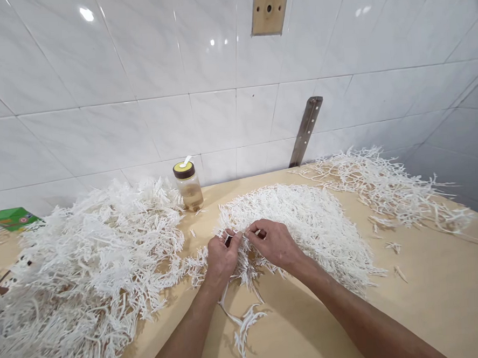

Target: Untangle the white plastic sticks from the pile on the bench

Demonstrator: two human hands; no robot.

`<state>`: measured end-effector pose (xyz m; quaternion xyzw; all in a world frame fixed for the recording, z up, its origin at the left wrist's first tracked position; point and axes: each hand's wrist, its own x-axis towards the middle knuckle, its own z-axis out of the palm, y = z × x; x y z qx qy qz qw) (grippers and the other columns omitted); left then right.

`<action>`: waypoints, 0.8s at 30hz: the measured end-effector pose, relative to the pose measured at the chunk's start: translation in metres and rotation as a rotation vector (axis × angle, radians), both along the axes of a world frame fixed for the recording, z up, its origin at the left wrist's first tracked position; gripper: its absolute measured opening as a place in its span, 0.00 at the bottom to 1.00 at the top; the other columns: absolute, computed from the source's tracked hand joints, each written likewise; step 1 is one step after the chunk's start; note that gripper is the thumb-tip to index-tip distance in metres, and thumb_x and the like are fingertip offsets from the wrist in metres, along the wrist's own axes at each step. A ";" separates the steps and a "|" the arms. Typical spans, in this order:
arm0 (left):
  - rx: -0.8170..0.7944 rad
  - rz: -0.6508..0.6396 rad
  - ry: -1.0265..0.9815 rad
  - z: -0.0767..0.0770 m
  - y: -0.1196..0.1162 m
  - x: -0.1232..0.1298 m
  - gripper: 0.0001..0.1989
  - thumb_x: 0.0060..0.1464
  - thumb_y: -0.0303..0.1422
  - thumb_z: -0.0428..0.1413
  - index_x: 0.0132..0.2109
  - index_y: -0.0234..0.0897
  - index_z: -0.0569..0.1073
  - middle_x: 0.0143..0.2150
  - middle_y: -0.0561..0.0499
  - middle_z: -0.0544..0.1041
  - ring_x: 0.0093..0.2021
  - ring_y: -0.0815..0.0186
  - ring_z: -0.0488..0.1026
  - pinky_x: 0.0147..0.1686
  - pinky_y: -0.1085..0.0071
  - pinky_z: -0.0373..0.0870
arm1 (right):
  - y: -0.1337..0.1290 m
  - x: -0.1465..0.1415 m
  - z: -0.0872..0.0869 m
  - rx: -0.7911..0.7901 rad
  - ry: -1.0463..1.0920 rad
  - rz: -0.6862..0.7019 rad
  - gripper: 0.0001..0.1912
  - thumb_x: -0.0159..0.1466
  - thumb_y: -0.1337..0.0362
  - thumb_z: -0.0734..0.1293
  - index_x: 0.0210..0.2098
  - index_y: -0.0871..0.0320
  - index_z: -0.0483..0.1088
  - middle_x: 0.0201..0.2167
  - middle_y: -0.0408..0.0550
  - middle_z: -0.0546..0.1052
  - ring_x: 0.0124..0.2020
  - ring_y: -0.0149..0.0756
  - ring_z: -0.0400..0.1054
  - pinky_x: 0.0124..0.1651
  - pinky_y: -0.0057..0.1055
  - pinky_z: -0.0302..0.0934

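Observation:
My left hand (223, 254) is closed, its thumb and forefinger pinched on white branching strands at the near left edge of a fan-shaped pile (302, 223). Close beside it, my right hand (274, 242) also pinches, its fingertips almost meeting the left ones over the same strands. Exactly which strand sits in each pinch is too small to make out. Below the hands a loose white sprig (247, 325) hangs down onto the table (304, 326). A larger heap of white strands (116, 235) spreads to the left and joins the worked bunch by a thin trail.
A clear jar (191, 195) with a dark-rimmed yellow lid stands near the tiled wall (159, 130). Thinner white strands (385, 183) lie at the back right. A metal strip (306, 131) leans on the wall. A green box (14, 218) sits at far left.

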<state>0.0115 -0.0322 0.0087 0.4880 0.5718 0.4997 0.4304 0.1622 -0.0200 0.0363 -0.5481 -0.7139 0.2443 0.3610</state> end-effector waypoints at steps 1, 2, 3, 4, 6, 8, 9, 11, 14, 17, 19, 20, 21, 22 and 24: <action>0.000 0.005 0.020 0.001 0.000 0.000 0.17 0.46 0.46 0.60 0.30 0.35 0.72 0.16 0.59 0.61 0.17 0.74 0.55 0.21 0.76 0.54 | 0.000 0.000 0.000 0.015 -0.004 -0.004 0.09 0.59 0.63 0.64 0.28 0.55 0.77 0.25 0.43 0.78 0.24 0.32 0.68 0.31 0.29 0.61; 0.000 0.006 0.037 0.003 -0.001 0.000 0.17 0.47 0.46 0.60 0.30 0.34 0.72 0.16 0.59 0.61 0.18 0.74 0.55 0.21 0.75 0.54 | -0.001 0.000 0.000 0.029 -0.001 -0.008 0.09 0.59 0.63 0.64 0.28 0.55 0.76 0.25 0.43 0.78 0.25 0.32 0.68 0.31 0.29 0.62; 0.001 0.004 0.048 0.004 -0.001 0.000 0.17 0.47 0.46 0.60 0.30 0.34 0.73 0.16 0.59 0.61 0.18 0.73 0.56 0.22 0.75 0.54 | -0.001 -0.001 0.000 0.044 0.008 -0.012 0.09 0.59 0.64 0.64 0.28 0.55 0.76 0.26 0.43 0.78 0.25 0.32 0.68 0.31 0.29 0.62; 0.004 0.001 0.052 0.005 -0.001 0.000 0.17 0.47 0.46 0.60 0.31 0.34 0.74 0.17 0.58 0.63 0.18 0.72 0.57 0.22 0.75 0.55 | -0.002 -0.002 0.000 0.062 0.022 -0.017 0.09 0.60 0.64 0.64 0.28 0.55 0.76 0.26 0.43 0.78 0.25 0.32 0.68 0.31 0.28 0.62; 0.011 -0.004 0.038 0.007 -0.002 0.001 0.17 0.48 0.46 0.60 0.31 0.33 0.76 0.18 0.56 0.67 0.20 0.71 0.61 0.23 0.75 0.57 | -0.003 -0.003 -0.002 0.098 0.053 -0.016 0.09 0.60 0.64 0.64 0.28 0.56 0.75 0.28 0.44 0.78 0.26 0.32 0.68 0.31 0.27 0.62; 0.004 0.002 0.007 0.006 -0.001 0.001 0.18 0.47 0.46 0.61 0.31 0.32 0.77 0.19 0.54 0.69 0.20 0.70 0.63 0.24 0.74 0.58 | -0.003 -0.005 -0.004 0.122 0.082 -0.015 0.09 0.61 0.64 0.64 0.29 0.56 0.75 0.28 0.44 0.78 0.26 0.31 0.68 0.30 0.27 0.61; -0.004 0.010 -0.011 0.005 -0.001 0.001 0.19 0.46 0.46 0.61 0.31 0.32 0.77 0.19 0.54 0.69 0.21 0.69 0.63 0.24 0.74 0.58 | -0.003 -0.005 -0.005 0.130 0.094 -0.020 0.09 0.61 0.63 0.63 0.29 0.56 0.75 0.28 0.44 0.78 0.25 0.31 0.68 0.30 0.27 0.61; -0.025 0.018 -0.034 0.003 -0.001 0.001 0.19 0.46 0.47 0.62 0.30 0.31 0.77 0.19 0.53 0.70 0.21 0.69 0.63 0.24 0.73 0.58 | -0.004 -0.006 -0.007 0.144 0.102 -0.026 0.09 0.62 0.63 0.64 0.30 0.56 0.75 0.29 0.44 0.78 0.24 0.30 0.67 0.30 0.27 0.62; -0.040 -0.011 -0.035 0.002 -0.001 0.000 0.20 0.47 0.48 0.61 0.33 0.32 0.77 0.20 0.54 0.70 0.21 0.69 0.63 0.24 0.74 0.60 | -0.003 -0.007 -0.010 0.164 0.094 -0.020 0.08 0.61 0.64 0.64 0.30 0.56 0.76 0.29 0.44 0.79 0.25 0.30 0.67 0.31 0.27 0.62; -0.044 -0.099 -0.036 0.002 0.000 -0.004 0.20 0.48 0.48 0.59 0.34 0.33 0.76 0.22 0.54 0.71 0.22 0.69 0.65 0.25 0.74 0.61 | -0.002 -0.005 -0.010 0.178 0.071 -0.010 0.07 0.61 0.67 0.65 0.30 0.56 0.76 0.30 0.44 0.79 0.27 0.30 0.69 0.32 0.26 0.62; -0.052 -0.169 -0.021 0.003 0.002 -0.006 0.19 0.48 0.48 0.59 0.32 0.33 0.75 0.22 0.53 0.70 0.23 0.69 0.65 0.26 0.74 0.60 | -0.002 -0.003 -0.007 0.175 0.021 0.010 0.07 0.59 0.69 0.65 0.29 0.56 0.75 0.29 0.43 0.78 0.26 0.30 0.69 0.32 0.26 0.61; -0.059 -0.192 0.004 0.003 0.003 -0.007 0.19 0.48 0.48 0.59 0.31 0.33 0.74 0.22 0.54 0.70 0.23 0.69 0.64 0.25 0.74 0.60 | -0.002 -0.001 -0.005 0.177 -0.024 0.033 0.07 0.58 0.70 0.65 0.28 0.57 0.75 0.29 0.43 0.78 0.26 0.30 0.69 0.32 0.26 0.61; -0.068 -0.210 0.041 0.004 0.004 -0.007 0.18 0.48 0.47 0.60 0.30 0.33 0.74 0.22 0.54 0.69 0.23 0.69 0.63 0.25 0.74 0.59 | -0.003 0.000 -0.002 0.185 -0.083 0.060 0.08 0.58 0.71 0.65 0.27 0.57 0.75 0.29 0.43 0.78 0.26 0.29 0.68 0.31 0.26 0.60; -0.073 -0.219 0.083 0.005 0.004 -0.007 0.17 0.48 0.45 0.60 0.29 0.33 0.73 0.21 0.55 0.68 0.23 0.69 0.62 0.25 0.74 0.58 | -0.004 0.001 0.000 0.196 -0.151 0.087 0.09 0.58 0.72 0.64 0.27 0.57 0.75 0.29 0.43 0.78 0.26 0.29 0.68 0.31 0.26 0.59; -0.055 -0.207 0.156 0.006 0.004 -0.006 0.14 0.48 0.41 0.59 0.28 0.33 0.73 0.21 0.55 0.68 0.23 0.70 0.62 0.25 0.74 0.58 | -0.005 0.002 0.003 0.222 -0.285 0.119 0.11 0.59 0.73 0.63 0.26 0.58 0.74 0.29 0.45 0.77 0.25 0.29 0.67 0.30 0.26 0.57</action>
